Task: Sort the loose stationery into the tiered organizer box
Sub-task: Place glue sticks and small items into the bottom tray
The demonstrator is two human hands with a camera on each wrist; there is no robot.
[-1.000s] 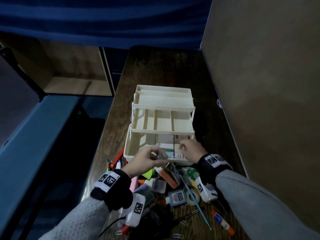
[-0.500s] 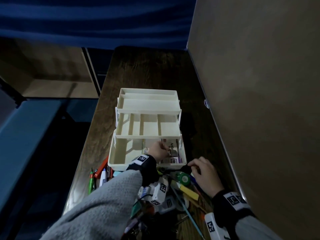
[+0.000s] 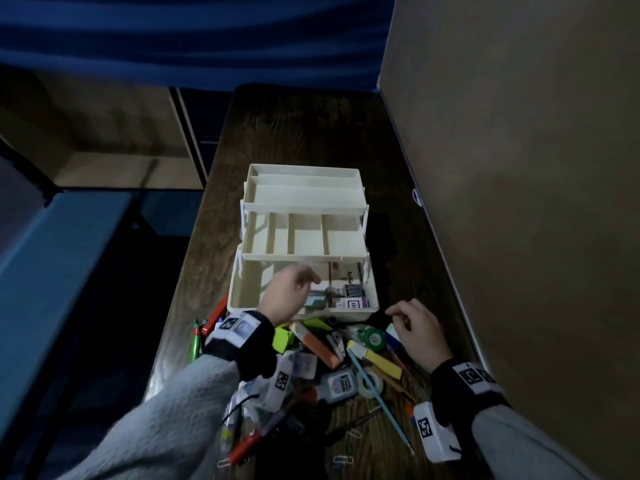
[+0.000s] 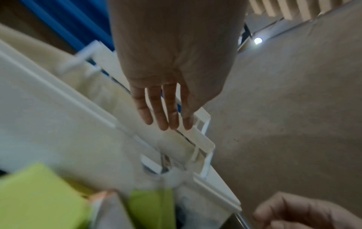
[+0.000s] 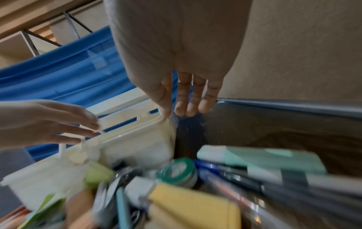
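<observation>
step: I'd say I'm between drops, bottom tier of the organizer box [image 3: 360,315] is getting filled, the upper trays have nothing in them yet

left hand: left hand [image 3: 289,296] hangs over the bottom tier, fingers straight-ish and relaxed in the left wrist view, nothing in them as far as I can see

right hand: right hand [image 3: 417,329] hovers just off the box's front right corner, over the pile, fingers loose and holding nothing

box: open and stepped on the wooden desk [image 3: 304,133], a few small packs and a grey clip-like thing in the bottom tier's right half

loose stuff: the heap sits right in front of the box, green tape roll [image 3: 372,337], yellow block [image 3: 379,362], orange eraser-ish bar [image 3: 317,346], glue bottle [image 3: 337,384], pens off to the left

next: my guess is the right hand goes for the tape roll just beside it, needs a proper pinch, then pick a free compartment
</observation>
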